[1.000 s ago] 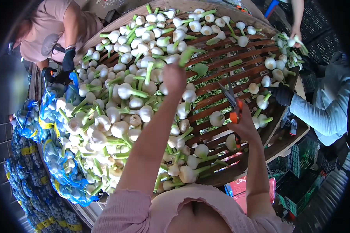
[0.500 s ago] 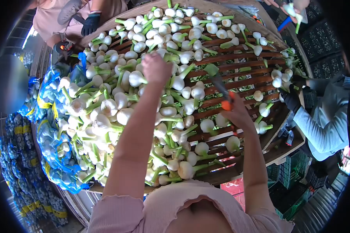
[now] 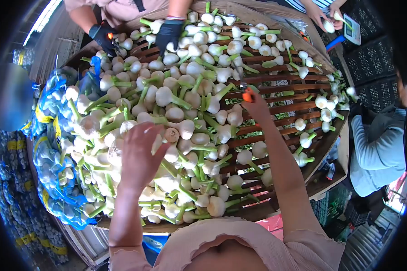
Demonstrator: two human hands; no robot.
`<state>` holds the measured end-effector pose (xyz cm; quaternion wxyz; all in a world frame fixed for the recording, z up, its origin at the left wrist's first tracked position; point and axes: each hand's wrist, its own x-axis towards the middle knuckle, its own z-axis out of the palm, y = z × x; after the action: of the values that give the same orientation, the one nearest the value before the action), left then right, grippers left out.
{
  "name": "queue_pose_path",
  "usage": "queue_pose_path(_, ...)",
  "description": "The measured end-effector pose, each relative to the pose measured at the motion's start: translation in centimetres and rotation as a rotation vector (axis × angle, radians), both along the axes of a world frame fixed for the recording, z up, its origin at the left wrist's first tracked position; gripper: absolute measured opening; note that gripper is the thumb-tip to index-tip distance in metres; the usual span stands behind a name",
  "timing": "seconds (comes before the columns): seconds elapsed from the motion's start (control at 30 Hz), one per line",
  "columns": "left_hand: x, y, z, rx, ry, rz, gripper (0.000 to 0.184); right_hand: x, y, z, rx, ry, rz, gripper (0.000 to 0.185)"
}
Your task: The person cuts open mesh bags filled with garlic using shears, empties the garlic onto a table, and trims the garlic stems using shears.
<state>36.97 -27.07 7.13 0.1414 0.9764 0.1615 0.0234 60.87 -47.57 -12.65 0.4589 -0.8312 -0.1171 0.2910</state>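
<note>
White garlic bulbs point(image 3: 163, 96) with cut green stems are heaped over the left and middle of a slatted wooden table point(image 3: 276, 123). My left hand point(image 3: 141, 151) is over the heap with its fingers spread, next to a pale bulb point(image 3: 172, 134), and no bulb shows in its grasp. My right hand point(image 3: 257, 105) is closed round orange-handled shears point(image 3: 245, 90), whose blades point away from me above bulbs at the far middle of the table.
Blue net sacks of garlic point(image 3: 54, 167) line the left edge. Across the table a person's gloved hands point(image 3: 169, 36) reach in, one with orange-handled cutters. Another person's hands hold bulbs beside a scale point(image 3: 352, 30). A person in grey sleeves point(image 3: 377, 140) is at the right, near black crates point(image 3: 375, 58).
My left hand has come back towards me and opened. My right hand has moved forward and left with the shears. The gloved hands opposite have moved right; the grey-sleeved person's hands have drawn back.
</note>
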Motion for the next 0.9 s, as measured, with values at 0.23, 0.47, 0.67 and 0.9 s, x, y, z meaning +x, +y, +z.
queue_pose_path(0.23,-0.5,3.4,0.4,0.008,-0.024,0.021,0.037,6.7,0.6,-3.7,-0.346,-0.189,-0.05,0.084)
queue_pose_path(0.47,10.5,8.6,-7.2,-0.057,0.409,-0.244,0.047,0.5,-3.9,0.4,0.232,0.102,-0.347,0.066)
queue_pose_path(0.67,13.3,5.4,-10.3,-0.313,0.259,-0.192,0.055,-9.6,-11.5,4.1,-0.075,-0.045,-0.131,0.07)
queue_pose_path(0.9,11.1,-9.8,-8.3,-0.498,0.156,-0.328,0.054,-13.2,-10.2,7.3,0.192,0.108,-0.172,0.054)
